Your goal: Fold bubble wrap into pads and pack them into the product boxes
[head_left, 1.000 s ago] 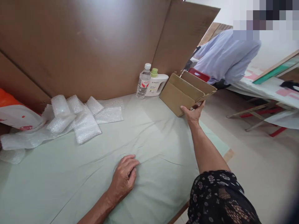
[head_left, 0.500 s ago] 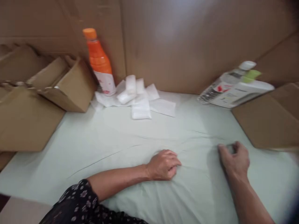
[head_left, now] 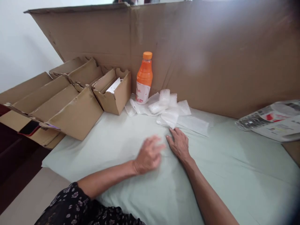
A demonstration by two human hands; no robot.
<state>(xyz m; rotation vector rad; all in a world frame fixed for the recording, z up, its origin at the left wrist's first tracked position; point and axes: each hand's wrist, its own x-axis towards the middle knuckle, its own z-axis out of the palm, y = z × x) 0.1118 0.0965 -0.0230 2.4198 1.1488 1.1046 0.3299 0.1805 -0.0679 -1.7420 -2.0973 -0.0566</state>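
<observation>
My left hand (head_left: 148,154) is raised a little over the pale green sheet, its fingers apart and blurred by motion, with nothing seen in it. To its right, my right hand (head_left: 179,143) reaches forward, thumb spread from the fingers. Its fingertips touch the near corner of a white bubble wrap piece (head_left: 170,117); whether they pinch it I cannot tell for sure. That piece lies at the front of a loose pile of bubble wrap (head_left: 161,104). Behind the pile's left side stands an orange bottle (head_left: 144,78) with a white label.
Divided cardboard boxes (head_left: 77,115) stand at the left, one holding a white item (head_left: 114,85). A dark phone-like object (head_left: 29,127) rests at their front. A tall cardboard panel (head_left: 211,62) closes the back. Bottles (head_left: 274,120) lean at the right. Green sheet (head_left: 112,150) covers the surface.
The view has swung left and up. My right hand has moved from the right side to the bubble wrap, whose front piece now sits skewed. My left hand has uncurled.
</observation>
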